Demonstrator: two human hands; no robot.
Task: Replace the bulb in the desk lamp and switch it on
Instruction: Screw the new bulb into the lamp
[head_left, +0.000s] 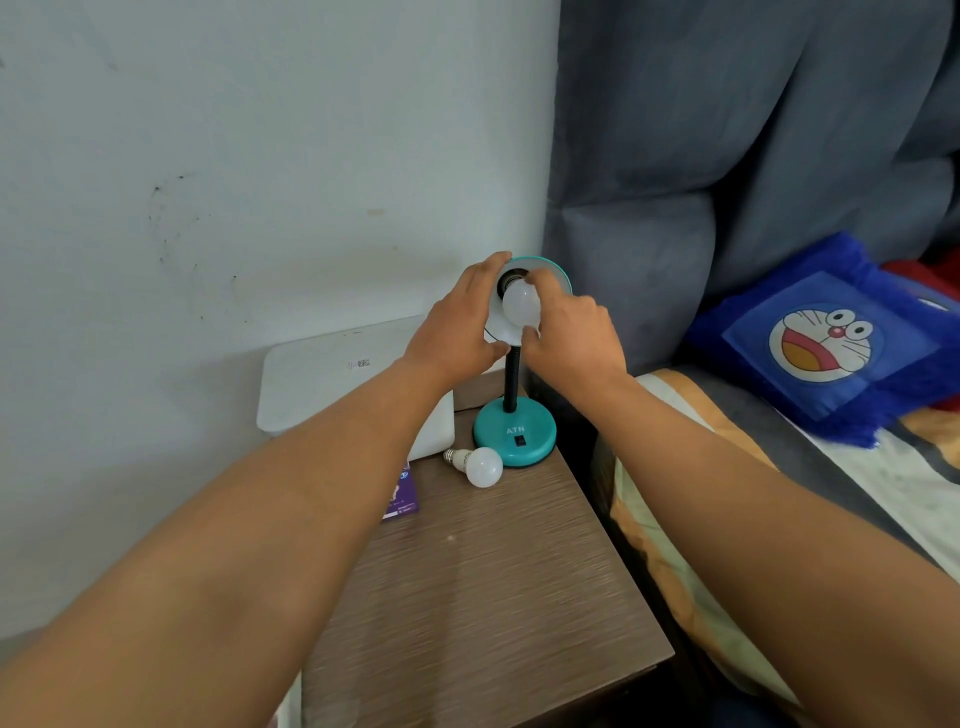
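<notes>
A teal desk lamp stands at the back of a wooden bedside table, its round base (515, 435) bearing a small black switch, its shade (556, 274) tipped to face me. My left hand (460, 326) grips the shade's left rim. My right hand (571, 332) pinches a white bulb (521, 305) that sits at the dark socket inside the shade. A second white bulb (482, 465) lies on its side on the table just left of the base.
A white flat box (317, 384) rests against the wall behind my left arm. A purple card (402, 496) lies partly under that arm. The table top (493, 597) is brown wood grain. A bed with a blue cartoon cushion (826, 343) borders the right side.
</notes>
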